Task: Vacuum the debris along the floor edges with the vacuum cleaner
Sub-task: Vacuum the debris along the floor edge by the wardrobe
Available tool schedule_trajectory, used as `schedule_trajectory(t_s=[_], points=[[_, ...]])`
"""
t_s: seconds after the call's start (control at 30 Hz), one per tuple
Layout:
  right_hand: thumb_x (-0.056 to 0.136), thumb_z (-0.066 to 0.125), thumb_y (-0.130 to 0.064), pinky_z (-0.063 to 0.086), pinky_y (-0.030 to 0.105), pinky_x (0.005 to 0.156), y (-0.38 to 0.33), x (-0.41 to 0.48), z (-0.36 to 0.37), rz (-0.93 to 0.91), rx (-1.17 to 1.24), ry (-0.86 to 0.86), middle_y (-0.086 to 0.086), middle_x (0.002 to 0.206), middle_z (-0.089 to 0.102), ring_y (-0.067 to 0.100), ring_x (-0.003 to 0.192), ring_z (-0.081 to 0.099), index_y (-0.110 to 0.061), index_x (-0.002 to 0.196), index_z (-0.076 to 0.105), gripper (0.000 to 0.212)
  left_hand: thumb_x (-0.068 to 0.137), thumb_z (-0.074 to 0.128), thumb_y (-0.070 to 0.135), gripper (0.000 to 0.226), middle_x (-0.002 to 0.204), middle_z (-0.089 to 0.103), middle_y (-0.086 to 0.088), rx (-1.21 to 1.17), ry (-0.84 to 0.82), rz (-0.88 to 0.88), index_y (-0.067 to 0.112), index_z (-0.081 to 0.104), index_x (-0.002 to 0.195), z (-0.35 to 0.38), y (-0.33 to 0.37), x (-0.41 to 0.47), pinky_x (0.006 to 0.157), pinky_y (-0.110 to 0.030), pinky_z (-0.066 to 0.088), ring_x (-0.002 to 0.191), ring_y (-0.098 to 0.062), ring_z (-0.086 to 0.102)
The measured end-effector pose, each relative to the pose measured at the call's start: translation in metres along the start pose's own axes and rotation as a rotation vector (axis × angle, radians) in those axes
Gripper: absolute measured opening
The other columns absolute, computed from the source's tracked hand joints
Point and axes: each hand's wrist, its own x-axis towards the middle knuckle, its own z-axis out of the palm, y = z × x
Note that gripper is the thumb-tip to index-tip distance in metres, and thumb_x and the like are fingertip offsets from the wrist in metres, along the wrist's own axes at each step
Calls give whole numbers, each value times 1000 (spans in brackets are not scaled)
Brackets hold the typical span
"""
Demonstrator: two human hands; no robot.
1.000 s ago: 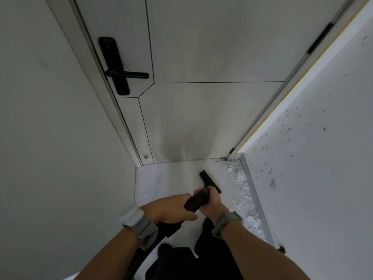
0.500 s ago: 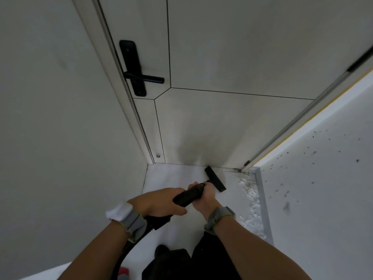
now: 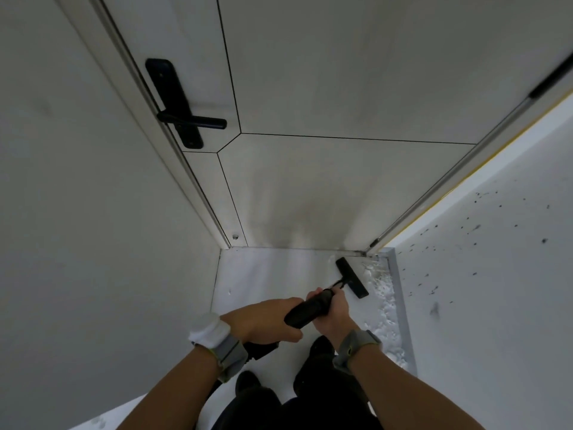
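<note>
The left hand [image 3: 263, 321] and right hand [image 3: 333, 315] are both squeezing the long black vacuum cleaner tube [image 3: 307, 310]. Its flat black head [image 3: 352, 277] is sitting on the white floor [image 3: 263, 274] near the big pale door [image 3: 310, 181], just beside the white crumbs [image 3: 384, 293].

Vacuum nozzle [image 3: 352, 277] has moved off mid-floor toward the right of the frame; its right edge now sits at the white debris [image 3: 384, 293] strung along the right-hand skirting, and its far end is close under the door [image 3: 310, 181]. A thin stretch of vacuum wand [image 3: 307, 308] now shows between the nozzle and the right hand [image 3: 333, 315], where a second ago the head lay just above the knuckles. Right hand has edged slightly right with it.
</note>
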Motion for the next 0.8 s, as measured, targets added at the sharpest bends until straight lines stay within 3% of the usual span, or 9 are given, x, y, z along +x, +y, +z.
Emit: schedule_trajectory(t_s=[0.17,0.3,0.4,0.67,0.8], points=[[99,42,-30,47,25,51,26,-3,15,38,-24,-43,4,65,47,17,59,46,-11,80,45,26,99,64,31,45,108,59,2,-8,63,7,25,48,141,-4,-20,-21,63,-17,42,72,0,54],[99,41,-30,42,25,59,54,0,21,51,-35,-54,5,53,49,17,59,43,-10,79,44,29,99,64,32,47,108,58,4,-21,83,-5,27,47,142,-4,-46,-35,64,-18,42,73,1,54],[99,41,-30,43,24,56,66,5,12,45,-55,-55,4,47,50,16,58,44,-11,79,42,28,99,64,31,46,109,57,3,-37,89,9,25,48,141,7,-60,-44,64,-18,42,73,0,53],[97,42,-25,53,31,56,93,-15,-18,82,-54,-71,12,79,55,21,69,54,-7,96,49,19,99,64,32,38,103,60,3,93,6,44,23,53,135,5,-60,-85,64,-18,45,70,-2,55],[99,41,-24,57,34,49,111,-37,-34,98,-19,-83,16,89,58,25,76,58,0,98,54,27,97,67,40,34,97,66,0,184,-109,44,20,58,123,-5,-50,-110,76,-30,58,74,-11,65]])
